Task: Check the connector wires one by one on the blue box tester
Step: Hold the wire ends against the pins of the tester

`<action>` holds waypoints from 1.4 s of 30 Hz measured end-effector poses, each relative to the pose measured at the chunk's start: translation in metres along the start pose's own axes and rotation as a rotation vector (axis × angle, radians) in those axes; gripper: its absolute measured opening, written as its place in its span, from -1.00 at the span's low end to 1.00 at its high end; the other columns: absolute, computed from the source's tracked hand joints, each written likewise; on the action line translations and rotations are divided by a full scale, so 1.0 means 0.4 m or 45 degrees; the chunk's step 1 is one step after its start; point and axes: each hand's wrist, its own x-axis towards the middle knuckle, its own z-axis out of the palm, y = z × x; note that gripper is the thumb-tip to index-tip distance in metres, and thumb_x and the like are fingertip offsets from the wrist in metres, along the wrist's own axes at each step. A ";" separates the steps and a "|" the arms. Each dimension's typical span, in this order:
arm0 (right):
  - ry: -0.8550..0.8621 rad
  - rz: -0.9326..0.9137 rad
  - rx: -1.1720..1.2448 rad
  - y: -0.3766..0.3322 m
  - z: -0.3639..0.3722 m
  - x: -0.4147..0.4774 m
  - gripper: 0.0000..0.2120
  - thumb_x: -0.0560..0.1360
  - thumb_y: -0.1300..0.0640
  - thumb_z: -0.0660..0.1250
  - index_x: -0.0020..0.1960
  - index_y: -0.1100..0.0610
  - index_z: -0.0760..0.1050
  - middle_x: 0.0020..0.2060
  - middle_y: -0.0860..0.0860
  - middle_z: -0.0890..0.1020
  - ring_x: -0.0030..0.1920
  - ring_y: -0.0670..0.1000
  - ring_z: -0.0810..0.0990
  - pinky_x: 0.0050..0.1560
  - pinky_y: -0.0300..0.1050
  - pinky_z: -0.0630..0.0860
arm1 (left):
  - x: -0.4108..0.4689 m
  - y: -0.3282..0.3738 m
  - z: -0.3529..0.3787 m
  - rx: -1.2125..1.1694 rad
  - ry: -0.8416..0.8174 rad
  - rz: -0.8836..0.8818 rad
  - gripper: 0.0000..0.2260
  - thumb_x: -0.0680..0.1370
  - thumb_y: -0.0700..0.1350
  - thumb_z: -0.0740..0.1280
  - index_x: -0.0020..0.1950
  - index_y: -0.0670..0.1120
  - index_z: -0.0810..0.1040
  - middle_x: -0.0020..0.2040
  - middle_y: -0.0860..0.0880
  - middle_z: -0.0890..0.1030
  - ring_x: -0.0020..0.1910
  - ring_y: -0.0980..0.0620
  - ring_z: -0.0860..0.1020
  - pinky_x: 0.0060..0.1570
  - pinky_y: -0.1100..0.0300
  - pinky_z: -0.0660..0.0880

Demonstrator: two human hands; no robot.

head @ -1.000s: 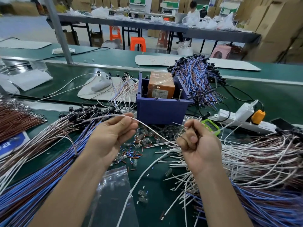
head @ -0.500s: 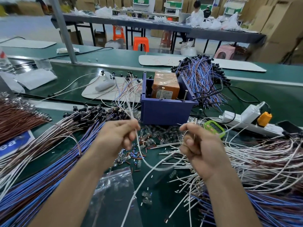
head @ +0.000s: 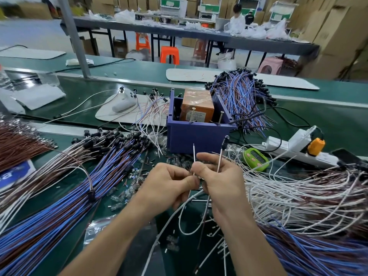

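- Fingers of left hand (head: 171,183) and right hand (head: 218,177) both pinch one thin white connector wire (head: 219,159), its two ends upright.
- Blue plastic box tester (head: 199,136) stands on green bench (head: 338,124), just beyond them.

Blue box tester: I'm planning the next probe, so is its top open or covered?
Open. The blue box tester has no lid, and the orange block sitting inside it shows plainly from above.

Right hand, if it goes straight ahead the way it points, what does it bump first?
Probably the blue box. The right hand holds a wire with its black tip aimed away from the person, and the box's front wall stands just beyond. Depth is unclear, so the gap cannot be judged.
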 end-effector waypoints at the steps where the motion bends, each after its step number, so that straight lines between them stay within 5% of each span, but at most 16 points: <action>1: -0.001 0.013 0.037 -0.003 0.001 -0.002 -0.82 0.42 0.42 0.50 -0.11 0.16 0.67 -0.41 0.02 0.65 -0.47 -0.09 0.57 -0.47 -0.31 0.43 | 0.000 0.000 0.001 0.008 0.011 -0.003 -0.70 0.56 -0.09 0.49 -0.37 -0.09 0.63 -0.50 -0.06 0.54 -0.61 0.04 0.41 -0.56 0.30 0.32; 4: 0.020 0.048 0.228 -0.015 -0.007 0.001 -0.82 0.44 0.45 0.46 -0.16 0.19 0.66 -0.42 0.04 0.61 -0.54 -0.09 0.39 -0.53 -0.29 0.30 | 0.002 0.005 -0.002 -0.050 0.142 -0.002 -0.87 0.52 -0.12 0.53 -0.24 -0.03 0.74 -0.44 -0.02 0.61 -0.53 0.03 0.49 -0.41 0.17 0.48; 6: 0.049 0.064 0.422 -0.026 -0.022 0.009 -0.84 0.43 0.42 0.46 -0.14 0.18 0.64 -0.41 0.05 0.58 -0.58 -0.12 0.27 -0.53 -0.28 0.24 | 0.003 0.002 -0.010 -0.023 0.320 -0.007 -0.95 0.44 -0.04 0.58 -0.21 0.10 0.77 -0.11 0.12 0.74 -0.17 0.11 0.67 -0.01 0.03 0.61; 8: 0.074 0.066 0.605 -0.038 -0.040 0.016 -0.88 0.35 0.30 0.48 -0.13 0.15 0.65 -0.39 0.07 0.61 -0.61 -0.15 0.23 -0.51 -0.29 0.26 | -0.001 0.002 -0.021 0.262 0.468 0.094 -0.91 0.39 0.05 0.58 -0.20 0.25 0.75 0.29 0.33 0.57 0.31 0.31 0.48 0.36 0.22 0.36; 9: 0.079 0.060 0.687 -0.043 -0.049 0.019 -0.87 0.32 0.25 0.47 -0.13 0.14 0.67 -0.38 0.08 0.64 -0.61 -0.16 0.22 -0.49 -0.30 0.28 | -0.004 0.006 -0.025 0.378 0.486 0.166 -0.89 0.38 0.07 0.57 -0.18 0.30 0.73 0.35 0.38 0.49 0.38 0.36 0.37 0.38 0.29 0.26; 14: 0.033 0.052 1.070 -0.059 -0.070 0.023 -0.91 0.39 0.22 0.42 -0.18 0.15 0.71 -0.35 0.01 0.63 -0.61 -0.13 0.19 -0.52 -0.32 0.31 | -0.019 0.011 0.004 0.445 0.123 0.229 -0.50 0.38 -0.23 0.37 0.11 0.34 0.69 0.06 0.37 0.67 0.09 0.32 0.62 0.09 0.42 0.51; 19: 0.014 0.093 1.276 -0.067 -0.077 0.026 -0.93 0.45 0.25 0.36 -0.17 0.16 0.62 -0.33 0.03 0.60 -0.62 -0.12 0.16 -0.56 -0.32 0.25 | -0.014 0.000 0.019 0.004 -0.072 0.081 -0.51 0.42 -0.45 0.43 0.13 0.09 0.75 -0.06 0.00 0.77 -0.08 0.07 0.73 -0.04 0.18 0.65; 22: 0.027 0.108 1.321 -0.068 -0.086 0.034 -0.92 0.44 0.25 0.36 -0.22 0.16 0.60 -0.35 0.04 0.60 -0.62 -0.11 0.14 -0.56 -0.30 0.26 | -0.012 0.005 0.012 -0.324 -0.062 0.099 -0.59 0.31 -0.39 0.58 0.06 0.00 0.78 -0.08 -0.14 0.76 -0.12 0.01 0.73 -0.10 0.23 0.64; 26: 0.030 0.158 1.294 -0.058 -0.081 0.037 -0.92 0.44 0.27 0.37 -0.23 0.17 0.59 -0.34 0.02 0.59 -0.59 -0.11 0.13 -0.53 -0.28 0.26 | -0.009 0.004 0.023 -0.517 0.035 0.132 -0.78 0.29 -0.13 0.68 -0.11 -0.06 0.79 -0.20 -0.14 0.75 -0.21 0.02 0.70 -0.15 0.22 0.63; 30: 0.031 0.245 1.177 -0.049 -0.078 0.038 -0.85 0.47 0.17 0.39 -0.28 0.14 0.60 -0.33 0.00 0.58 -0.52 -0.09 0.31 -0.40 -0.22 0.36 | 0.002 0.005 0.032 -0.766 0.139 -0.069 -0.75 0.26 0.02 0.56 -0.12 -0.04 0.79 -0.17 -0.09 0.76 -0.24 0.07 0.70 -0.17 0.30 0.61; 35: 0.000 0.303 1.165 -0.046 -0.092 0.045 -0.84 0.59 0.13 0.33 -0.16 0.13 0.56 -0.28 0.01 0.58 -0.36 -0.03 0.49 -0.12 -0.10 0.43 | 0.008 0.012 0.041 -0.775 0.309 -0.226 -0.86 0.39 -0.03 0.46 -0.12 0.04 0.80 -0.07 -0.01 0.77 -0.15 0.17 0.70 -0.10 0.24 0.47; 42: -0.116 0.316 1.110 -0.046 -0.080 0.058 -0.93 0.52 0.16 0.35 -0.08 0.16 0.57 -0.43 -0.01 0.35 -0.41 -0.01 0.38 0.01 -0.04 0.56 | 0.031 0.032 0.025 -0.833 0.652 -0.185 -0.80 0.65 -0.15 0.33 -0.11 -0.05 0.69 -0.08 -0.07 0.77 -0.17 0.08 0.73 -0.15 0.18 0.51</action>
